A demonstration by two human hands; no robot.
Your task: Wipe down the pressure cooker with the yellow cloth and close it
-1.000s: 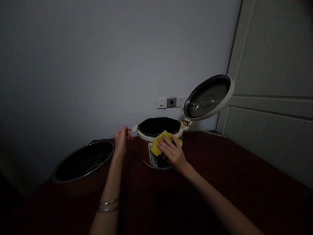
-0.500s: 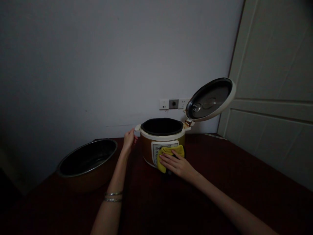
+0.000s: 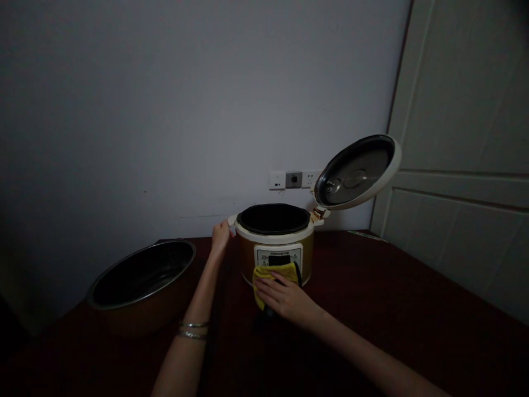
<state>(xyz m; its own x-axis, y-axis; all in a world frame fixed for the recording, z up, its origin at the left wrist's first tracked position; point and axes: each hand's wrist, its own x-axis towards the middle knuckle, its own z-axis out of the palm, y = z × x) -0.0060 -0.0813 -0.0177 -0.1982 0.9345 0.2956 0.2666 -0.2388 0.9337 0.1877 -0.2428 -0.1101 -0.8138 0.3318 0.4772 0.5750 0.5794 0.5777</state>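
An electric pressure cooker, white-rimmed with a gold-brown body, stands on the dark red table. Its round lid is hinged up at the right, and the inside of the body looks black. My left hand is closed around the white side handle on the cooker's left. With my right hand I press a yellow cloth against the lower part of the control panel; the fingers lie over the cloth. The panel's dark display shows above it.
To the left of my left forearm a large brown pot with a dark inside rests on the table. Wall sockets are behind the cooker. A pale panelled door stands at the right.
My right hand and the yellow cloth have slid down and left over the panel, uncovering the display and the panel's right side. My left hand stays at the handle.
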